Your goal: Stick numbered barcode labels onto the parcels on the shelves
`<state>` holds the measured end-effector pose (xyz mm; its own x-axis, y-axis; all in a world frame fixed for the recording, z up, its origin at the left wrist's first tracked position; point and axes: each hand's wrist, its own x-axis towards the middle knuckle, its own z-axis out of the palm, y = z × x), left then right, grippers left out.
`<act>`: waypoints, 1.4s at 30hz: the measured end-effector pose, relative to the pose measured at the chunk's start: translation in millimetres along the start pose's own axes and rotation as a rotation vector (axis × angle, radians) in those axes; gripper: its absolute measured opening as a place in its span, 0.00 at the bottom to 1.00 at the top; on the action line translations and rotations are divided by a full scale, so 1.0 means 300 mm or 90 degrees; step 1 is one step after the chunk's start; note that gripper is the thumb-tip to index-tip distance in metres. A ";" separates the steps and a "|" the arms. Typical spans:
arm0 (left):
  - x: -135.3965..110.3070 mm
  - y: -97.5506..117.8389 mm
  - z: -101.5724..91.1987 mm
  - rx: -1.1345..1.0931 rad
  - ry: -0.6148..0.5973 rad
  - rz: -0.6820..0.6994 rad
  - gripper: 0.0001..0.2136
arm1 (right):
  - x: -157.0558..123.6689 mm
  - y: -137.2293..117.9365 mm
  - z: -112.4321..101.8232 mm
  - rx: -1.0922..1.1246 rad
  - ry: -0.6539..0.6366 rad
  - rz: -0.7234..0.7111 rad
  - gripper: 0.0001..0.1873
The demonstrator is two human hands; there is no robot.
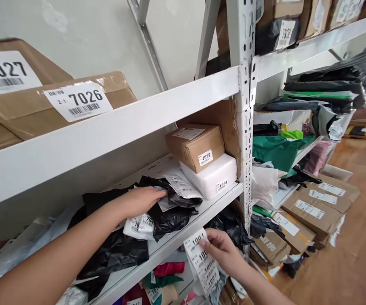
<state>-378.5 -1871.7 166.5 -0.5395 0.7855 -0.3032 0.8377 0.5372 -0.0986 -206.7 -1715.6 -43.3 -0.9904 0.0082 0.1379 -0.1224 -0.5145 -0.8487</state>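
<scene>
My left hand reaches onto the middle shelf and rests flat, fingers stretched, on a crumpled black plastic parcel with a white shipping label. White number stickers sit on the parcel just below my wrist. My right hand is lower, in front of the shelf edge, pinching a strip of white number labels printed with "1001" that hangs down from my fingers.
A grey metal shelf rack holds brown boxes marked 7026 and 4039, and a white parcel marked 4038. More bags fill the right bay. Flat cardboard parcels lie on the wooden floor.
</scene>
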 end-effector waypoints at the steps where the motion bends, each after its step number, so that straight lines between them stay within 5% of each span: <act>1: 0.017 -0.015 -0.004 0.015 0.000 -0.008 0.19 | 0.027 -0.003 0.015 0.013 0.013 0.006 0.19; 13: 0.091 -0.100 0.015 0.079 0.018 -0.019 0.24 | 0.182 0.030 0.087 0.072 0.112 0.043 0.20; 21: 0.081 -0.073 0.029 0.031 0.025 0.017 0.12 | 0.216 -0.008 0.140 0.038 0.127 0.054 0.22; 34: 0.056 -0.021 0.070 -0.222 -0.073 0.018 0.11 | 0.232 0.009 0.168 0.039 0.079 0.024 0.20; 42: 0.062 -0.072 0.146 -0.357 -0.106 -0.039 0.09 | 0.291 0.044 0.201 -0.174 0.122 0.052 0.26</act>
<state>-402.9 -1882.1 121.6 -0.5268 0.7139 -0.4613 0.6083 0.6957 0.3821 -291.1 -1773.3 -11.5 -0.9884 0.1514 -0.0122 -0.0299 -0.2722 -0.9618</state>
